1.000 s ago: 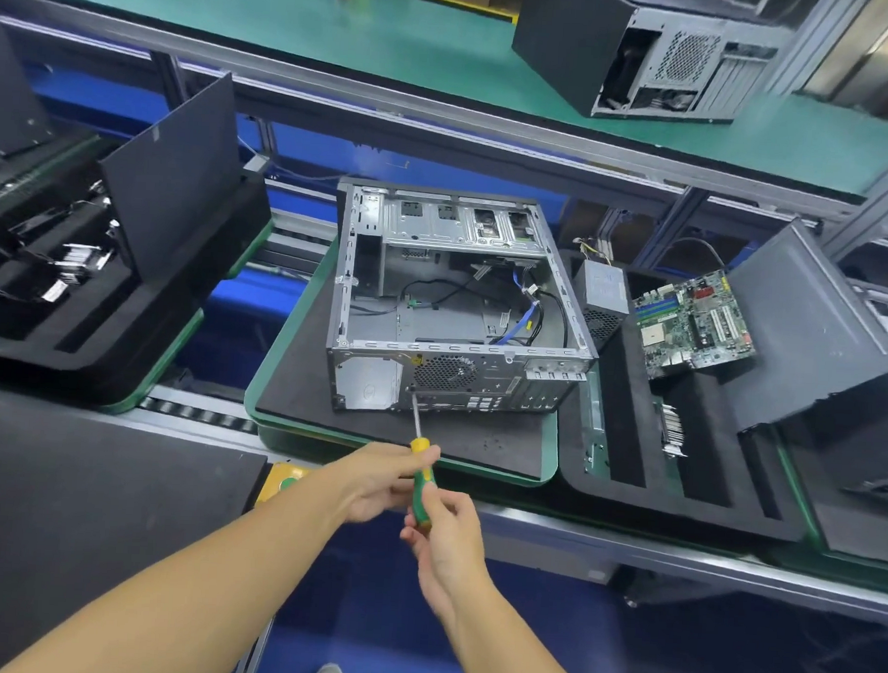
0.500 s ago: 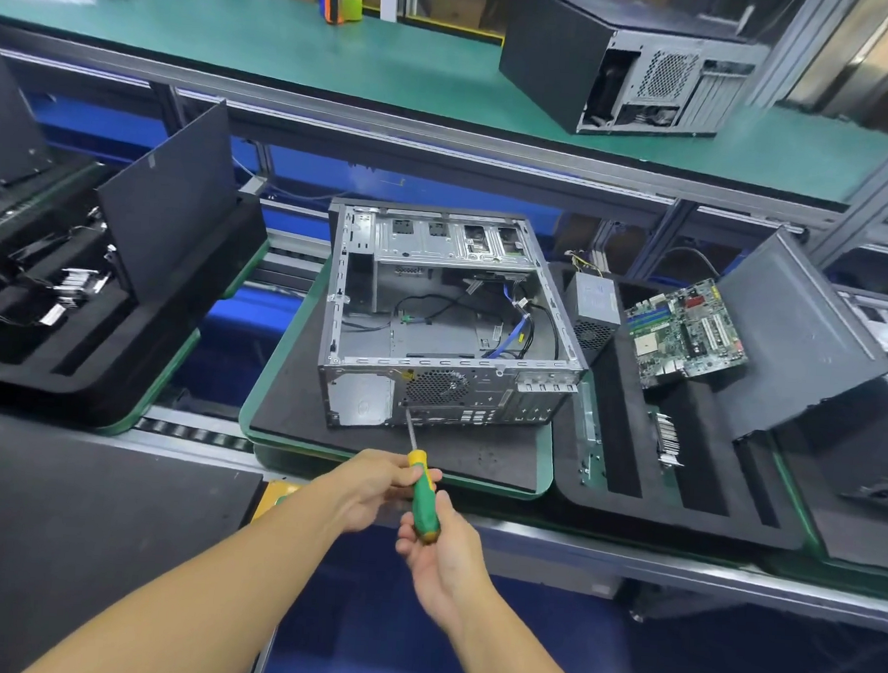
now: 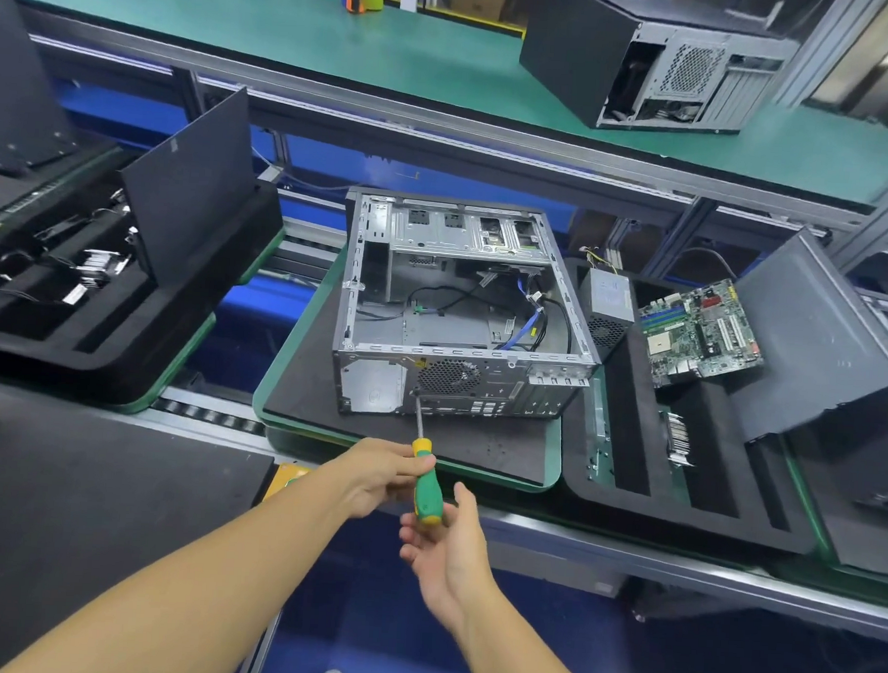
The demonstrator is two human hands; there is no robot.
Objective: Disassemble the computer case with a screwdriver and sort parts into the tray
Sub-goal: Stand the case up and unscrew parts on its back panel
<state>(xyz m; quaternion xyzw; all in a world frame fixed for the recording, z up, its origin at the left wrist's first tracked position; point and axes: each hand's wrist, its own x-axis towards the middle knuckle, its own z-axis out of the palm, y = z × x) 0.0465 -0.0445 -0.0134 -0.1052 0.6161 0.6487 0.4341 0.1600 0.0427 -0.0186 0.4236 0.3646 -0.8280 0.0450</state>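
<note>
At the near edge of the line, the left hand (image 3: 383, 479) pinches the top of the green-and-yellow-handled screwdriver (image 3: 426, 484), and the right hand (image 3: 446, 547) curls round its butt. Its tip meets the rear panel of the open grey metal computer case (image 3: 459, 306), just below the round fan grille (image 3: 447, 376), so a rear screw seems to be the step in hand. The next move likely calls for steady turning, then carrying the freed part right to the black foam tray (image 3: 679, 518), where a green motherboard (image 3: 699, 331) lies.

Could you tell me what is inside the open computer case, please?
The computer case holds black cables, a blue cable and metal drive bays at its far side. Whatever lies under the bays is covered.
</note>
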